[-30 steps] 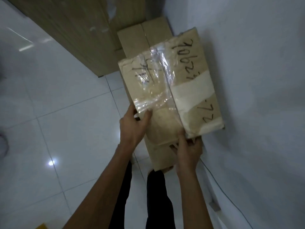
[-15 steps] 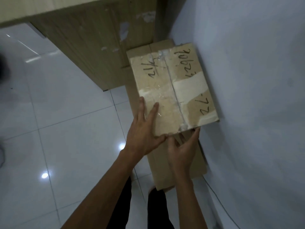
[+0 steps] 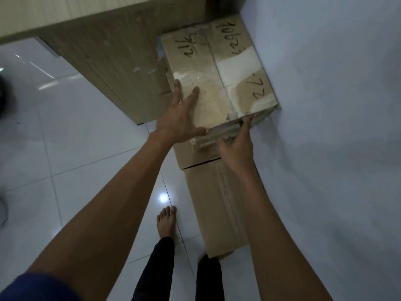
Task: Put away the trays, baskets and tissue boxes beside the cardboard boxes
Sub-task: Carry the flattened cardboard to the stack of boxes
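Observation:
A taped cardboard box (image 3: pixel 236 68) with black handwriting lies flat on top of another cardboard box, pushed against the white wall. My left hand (image 3: pixel 180 118) lies on its near left corner with straight, spread fingers. My right hand (image 3: pixel 237 144) touches the box's near edge with fingers extended, at the torn flap below it. A longer cardboard box (image 3: pixel 217 205) lies on the floor under both, running toward my feet. No trays, baskets or tissue boxes are in view.
A wooden cabinet (image 3: pixel 112 53) stands left of the boxes, close against them. The white wall (image 3: pixel 325 127) bounds the right side. White glossy floor tiles (image 3: pixel 76 137) stretch to the left. My bare foot (image 3: pixel 166 220) stands beside the long box.
The handwritten box went from tilted up in both hands to lying flat on the stack by the wall. My fingers have opened and now rest on it.

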